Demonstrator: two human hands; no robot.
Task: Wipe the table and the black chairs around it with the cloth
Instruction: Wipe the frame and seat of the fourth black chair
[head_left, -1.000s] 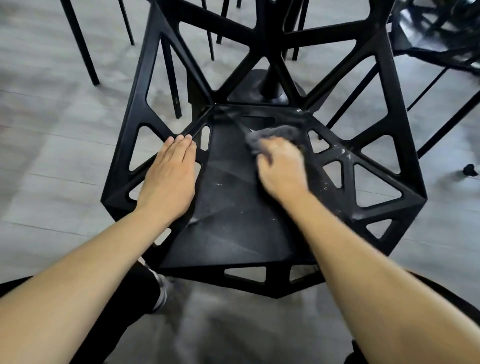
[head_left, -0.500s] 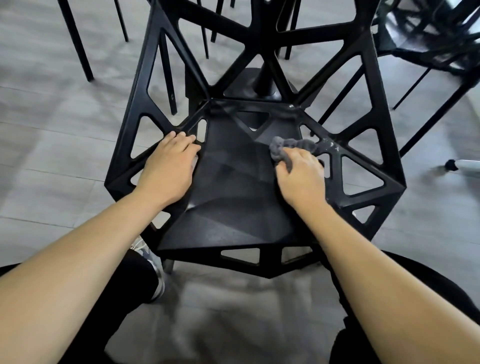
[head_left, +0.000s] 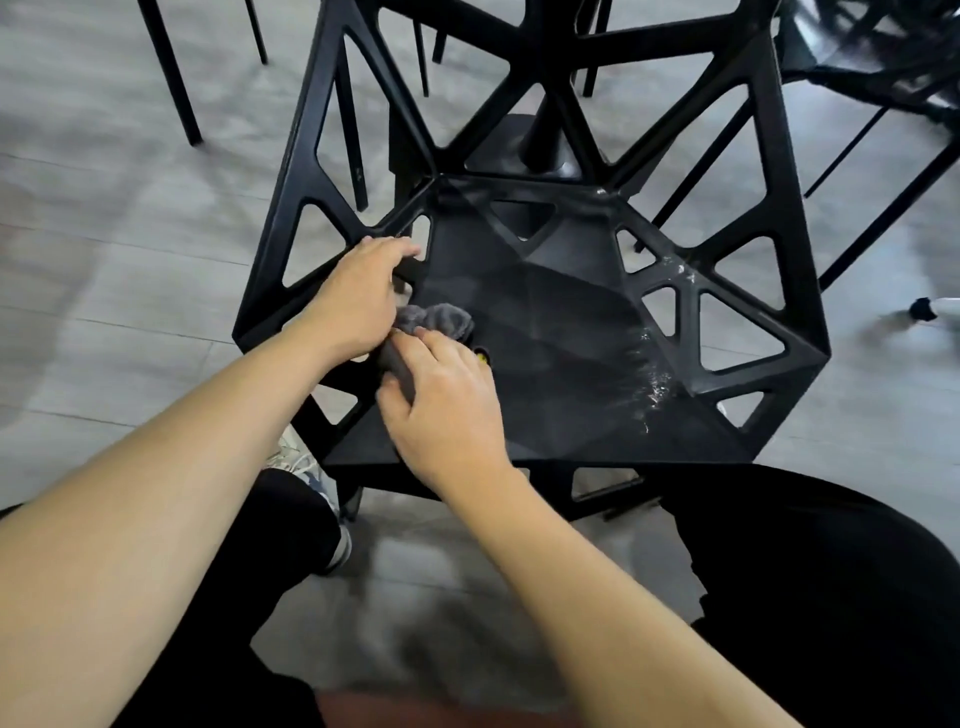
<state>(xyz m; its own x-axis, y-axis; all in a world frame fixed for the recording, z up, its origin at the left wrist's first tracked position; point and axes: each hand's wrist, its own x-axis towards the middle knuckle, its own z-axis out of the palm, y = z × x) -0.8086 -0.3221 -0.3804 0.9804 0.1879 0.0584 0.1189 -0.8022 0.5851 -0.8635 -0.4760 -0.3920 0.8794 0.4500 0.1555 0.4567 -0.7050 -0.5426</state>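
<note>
Cloth (head_left: 434, 325) bunched in curled right hand (head_left: 447, 410) on black chair (head_left: 550, 332) seat, left hand (head_left: 356, 299) loosely curled just beside it.

No readable text, labels, brands or numbers anywhere in view.

This looks like a dining or café-style seating area. Several matching black chairs (head_left: 530, 291) with angular, cut-out triangular frames are grouped closely together, and thin black legs (head_left: 171, 67) of more furniture stand behind them. A round black pedestal base (head_left: 524, 150), the kind that carries a small bench top, rises just beyond the nearest chair. The floor (head_left: 119, 218) is laid in wide grey wood-look planks, bare and uncarpeted.
</note>
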